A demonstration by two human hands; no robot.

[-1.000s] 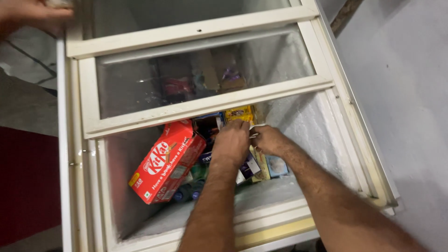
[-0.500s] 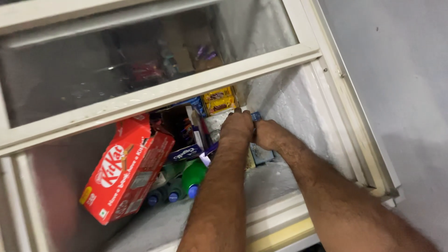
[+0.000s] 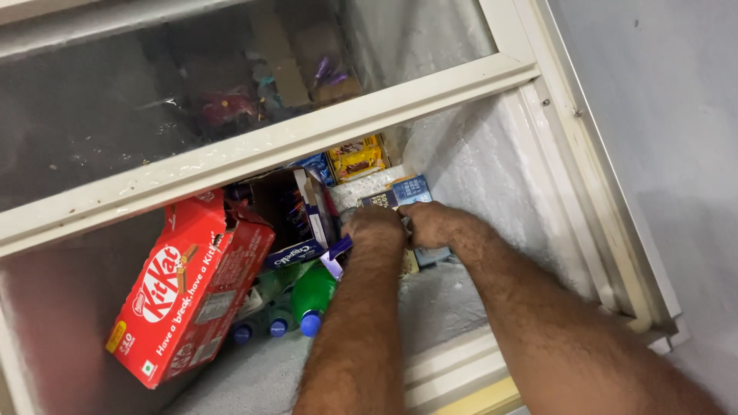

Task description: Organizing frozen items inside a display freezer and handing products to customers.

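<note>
Inside the frosted chest freezer (image 3: 492, 177), your left hand (image 3: 374, 223) and right hand (image 3: 427, 223) meet on a blue carton (image 3: 409, 190) against the right wall; how the fingers close is hidden. A red chocolate box (image 3: 188, 288) leans nearby, above green bottles (image 3: 311, 296).

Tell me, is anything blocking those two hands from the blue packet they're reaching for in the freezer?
Nothing visible: both the left hand and right hand already touch the blue packet. The red carton lies off to the side.
</note>
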